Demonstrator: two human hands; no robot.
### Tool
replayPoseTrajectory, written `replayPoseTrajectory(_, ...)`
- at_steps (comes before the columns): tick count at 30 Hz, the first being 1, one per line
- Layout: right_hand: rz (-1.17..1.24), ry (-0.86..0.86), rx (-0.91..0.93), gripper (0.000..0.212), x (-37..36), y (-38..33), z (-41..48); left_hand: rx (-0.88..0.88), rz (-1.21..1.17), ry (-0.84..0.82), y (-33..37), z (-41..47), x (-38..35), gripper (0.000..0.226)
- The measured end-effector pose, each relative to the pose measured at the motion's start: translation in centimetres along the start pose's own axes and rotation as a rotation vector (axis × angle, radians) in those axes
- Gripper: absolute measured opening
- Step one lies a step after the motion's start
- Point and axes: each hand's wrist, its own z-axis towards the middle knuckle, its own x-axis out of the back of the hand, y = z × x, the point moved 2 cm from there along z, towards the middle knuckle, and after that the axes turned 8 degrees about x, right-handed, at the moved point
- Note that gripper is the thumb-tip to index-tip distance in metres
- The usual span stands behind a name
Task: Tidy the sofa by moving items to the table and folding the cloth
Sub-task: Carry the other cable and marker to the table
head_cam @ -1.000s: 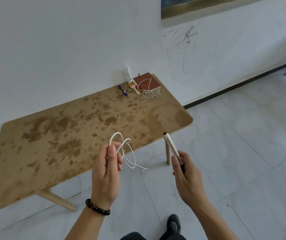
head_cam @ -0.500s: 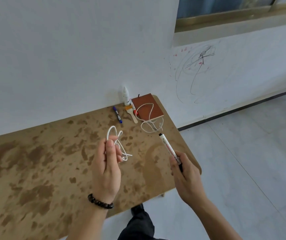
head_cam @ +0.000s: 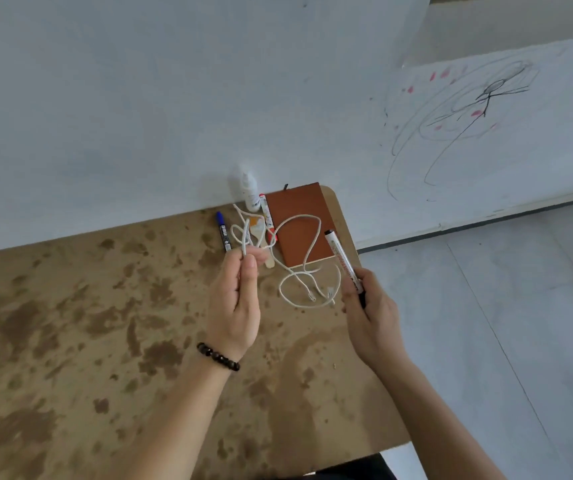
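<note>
Right hand (head_cam: 371,313) advanced over table (head_cam: 70,341) | marker (head_cam: 342,259) points wallward | left hand (head_cam: 235,306): cable (head_cam: 244,247)

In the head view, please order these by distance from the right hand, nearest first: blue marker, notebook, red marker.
1. notebook, farthest right of the three.
2. red marker, along the notebook's left edge.
3. blue marker, farthest left.
</note>
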Motion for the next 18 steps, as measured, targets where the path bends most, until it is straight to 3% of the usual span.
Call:
replayPoseTrajectory(6,0.02,-0.179,-0.072,0.009,-3.0,4.5,5.6,0.451,0.283,-0.087,-10.9,1.9,-4.9,0.031)
replayPoseTrajectory(10,-0.048,-0.242,-0.041,0.011,-4.2,5.6,8.7,0.593,0.579,-0.207,-15.6,2.1,-6.2,0.031)
replayPoseTrajectory(12,-0.119,-0.265,-0.049,0.022,-4.7,5.6,10.3,0.59,0.732,-0.27,-16.6,2.1,-6.5,0.033)
replayPoseTrajectory(15,-0.163,-0.293,-0.022,0.025,-5.8,4.5,13.2,0.416,0.978,-0.324,-17.3,2.3,-6.8,0.031)
replayPoseTrajectory(18,-0.157,-0.316,0.054,0.022,-7.8,3.0,16.2,0.373,0.993,-0.358,-17.6,2.4,-6.6,0.029)
